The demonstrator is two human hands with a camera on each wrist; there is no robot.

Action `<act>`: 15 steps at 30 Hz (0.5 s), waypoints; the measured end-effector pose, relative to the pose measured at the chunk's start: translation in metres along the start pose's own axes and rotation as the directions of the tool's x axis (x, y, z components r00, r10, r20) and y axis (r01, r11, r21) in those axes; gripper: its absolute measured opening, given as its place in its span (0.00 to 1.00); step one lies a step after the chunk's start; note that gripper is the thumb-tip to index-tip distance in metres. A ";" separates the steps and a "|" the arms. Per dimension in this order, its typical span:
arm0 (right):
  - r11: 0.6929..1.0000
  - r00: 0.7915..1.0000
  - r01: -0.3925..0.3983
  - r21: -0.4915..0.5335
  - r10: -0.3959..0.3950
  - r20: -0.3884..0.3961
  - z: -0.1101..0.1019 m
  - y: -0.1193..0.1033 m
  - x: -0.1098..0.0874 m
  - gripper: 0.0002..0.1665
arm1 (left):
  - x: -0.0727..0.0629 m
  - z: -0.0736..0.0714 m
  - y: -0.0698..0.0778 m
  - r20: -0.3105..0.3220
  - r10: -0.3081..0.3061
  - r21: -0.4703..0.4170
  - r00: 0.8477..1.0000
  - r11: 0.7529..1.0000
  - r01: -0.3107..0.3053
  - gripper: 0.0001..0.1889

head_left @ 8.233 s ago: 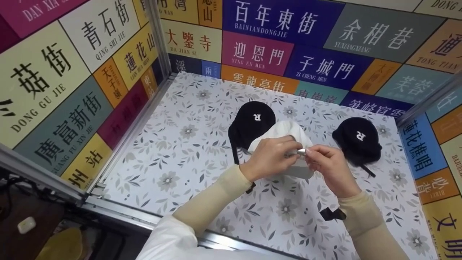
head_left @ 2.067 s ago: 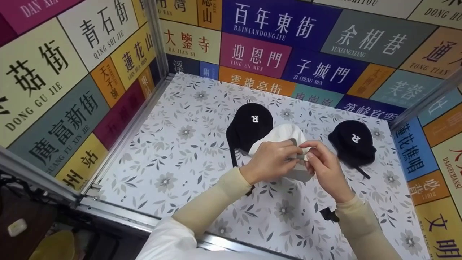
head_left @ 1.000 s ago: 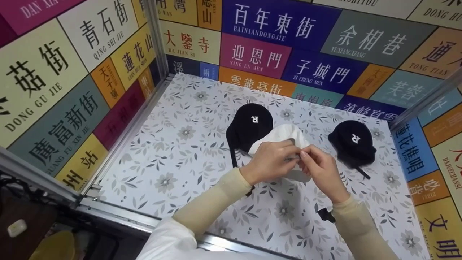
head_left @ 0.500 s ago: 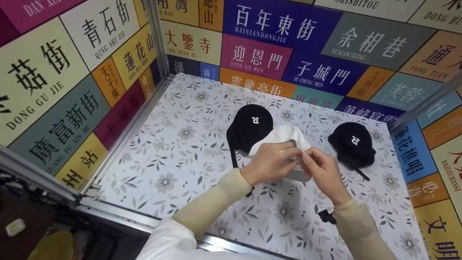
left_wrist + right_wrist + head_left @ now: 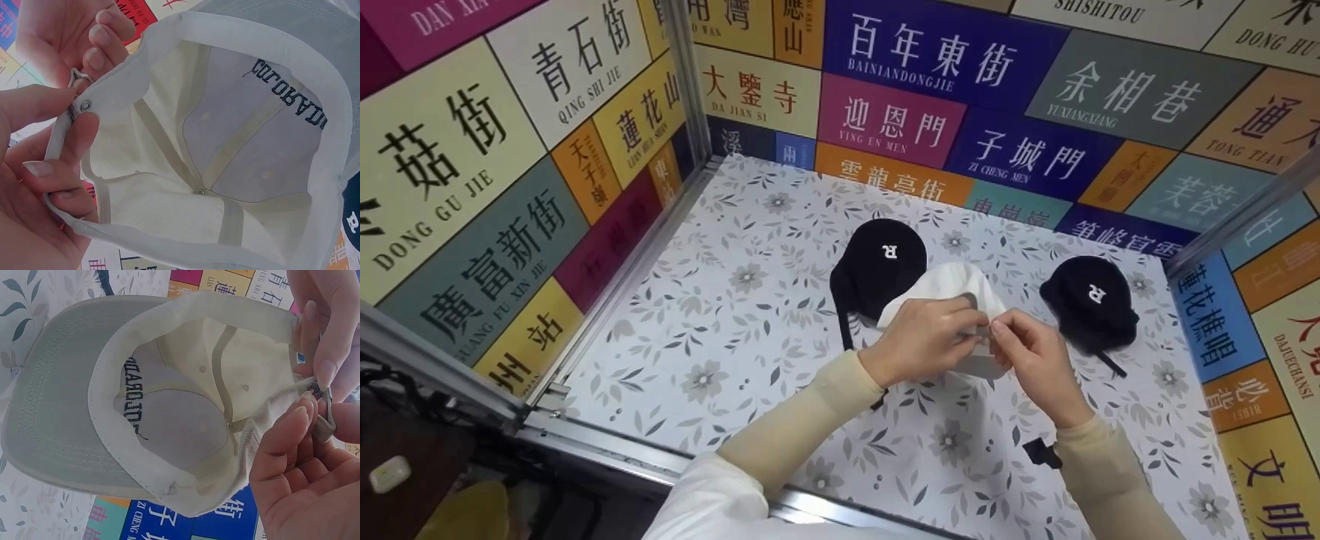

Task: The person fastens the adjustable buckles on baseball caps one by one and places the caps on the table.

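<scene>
A white baseball cap (image 5: 949, 281) with a grey brim is held up between my hands, its open underside facing the wrist cameras. Dark embroidered letters (image 5: 289, 93) show through inside the crown. My left hand (image 5: 926, 337) grips the cap's back strap (image 5: 56, 138), thumb and index finger pinching close to a small round metal eyelet (image 5: 85, 106). My right hand (image 5: 1035, 356) pinches the strap's end at a metal buckle (image 5: 330, 410), fingertips right beside the left thumb. Fingers partly hide where strap and buckle meet.
Behind the white cap lies a black cap (image 5: 881, 262) with a white letter R, its strap trailing on the floral tabletop (image 5: 705, 315). Another black cap (image 5: 1091, 300) sits to the right. Sign-printed panels (image 5: 945, 45) enclose the back and sides; a metal rail (image 5: 607, 442) edges the front.
About eight seconds ago a silver buckle showed plainly between the hands. Two seconds ago my right index finger was lifted; now the right fingertips pinch together at the strap. The caps stay put.
</scene>
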State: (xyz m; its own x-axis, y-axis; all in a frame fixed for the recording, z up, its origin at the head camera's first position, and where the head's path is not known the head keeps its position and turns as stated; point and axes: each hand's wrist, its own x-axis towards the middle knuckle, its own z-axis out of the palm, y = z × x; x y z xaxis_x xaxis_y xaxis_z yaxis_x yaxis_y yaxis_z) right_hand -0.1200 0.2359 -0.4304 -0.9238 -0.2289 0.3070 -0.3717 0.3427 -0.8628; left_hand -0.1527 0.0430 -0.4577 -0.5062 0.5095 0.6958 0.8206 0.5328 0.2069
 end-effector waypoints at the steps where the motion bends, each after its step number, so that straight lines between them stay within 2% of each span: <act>1: 1.000 1.000 0.001 0.003 -0.001 0.000 0.000 0.000 0.000 0.11 | 0.000 0.000 0.000 0.002 0.002 0.000 1.000 1.000 -0.002 0.10; 10: 0.999 0.997 0.051 -0.015 -0.050 0.050 -0.005 0.003 0.000 0.13 | -0.001 0.002 0.000 0.004 0.005 -0.001 1.000 1.000 -0.005 0.10; 15: 0.997 0.997 0.066 -0.036 -0.065 0.032 -0.007 0.003 0.000 0.12 | -0.001 0.003 0.000 0.004 0.005 -0.005 1.000 1.000 -0.005 0.10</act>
State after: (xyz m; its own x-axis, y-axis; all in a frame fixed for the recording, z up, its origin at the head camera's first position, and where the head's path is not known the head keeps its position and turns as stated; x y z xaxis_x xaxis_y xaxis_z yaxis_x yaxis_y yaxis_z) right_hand -0.1214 0.2431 -0.4306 -0.8943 -0.2797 0.3492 -0.4348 0.3597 -0.8256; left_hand -0.1533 0.0443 -0.4600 -0.5028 0.5151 0.6942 0.8248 0.5263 0.2069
